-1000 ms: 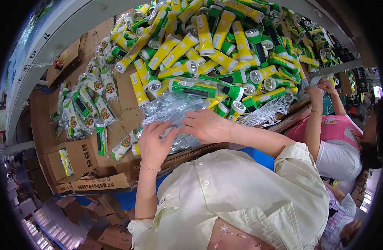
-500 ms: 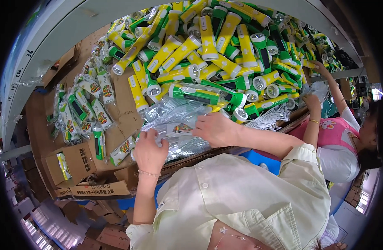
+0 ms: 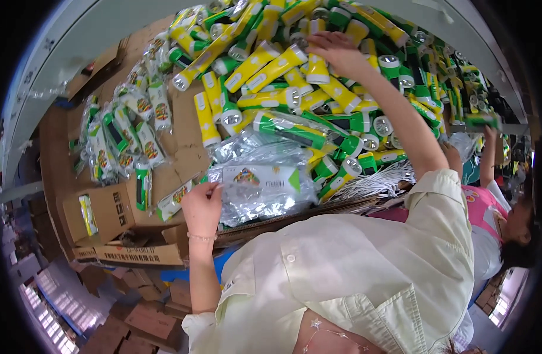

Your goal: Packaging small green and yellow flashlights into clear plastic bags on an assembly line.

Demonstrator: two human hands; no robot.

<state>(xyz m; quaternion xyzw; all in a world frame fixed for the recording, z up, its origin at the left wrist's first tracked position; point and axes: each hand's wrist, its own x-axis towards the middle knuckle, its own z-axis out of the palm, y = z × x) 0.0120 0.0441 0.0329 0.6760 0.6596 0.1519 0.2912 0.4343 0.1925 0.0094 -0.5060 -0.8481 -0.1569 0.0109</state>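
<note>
My left hand [image 3: 202, 207] pinches the left edge of a clear plastic bag [image 3: 265, 183] with a printed white panel, lying on top of a stack of similar bags near the front edge of the bench. Further off, my right hand [image 3: 340, 57] reaches into a large heap of yellow, green and white flashlights. Its fingers are wrapped over the upper part of a yellow flashlight [image 3: 317, 69] whose white head points toward me; the grip is partly hidden. A green and yellow flashlight [image 3: 290, 129] lies just behind the bags.
Bagged flashlights [image 3: 123, 127] lie piled on the cardboard-covered left side. An open carton [image 3: 105, 215] stands at the near left. White cables [image 3: 374, 180] are bundled right of the bags. A co-worker in a pink apron [image 3: 483, 206] handles items at the right. A grey frame curves overhead.
My right hand has left the bags and moved up and away to the yellow flashlight. The left hand stays by the bag's edge, now pinching it. The co-worker's far hand has moved.
</note>
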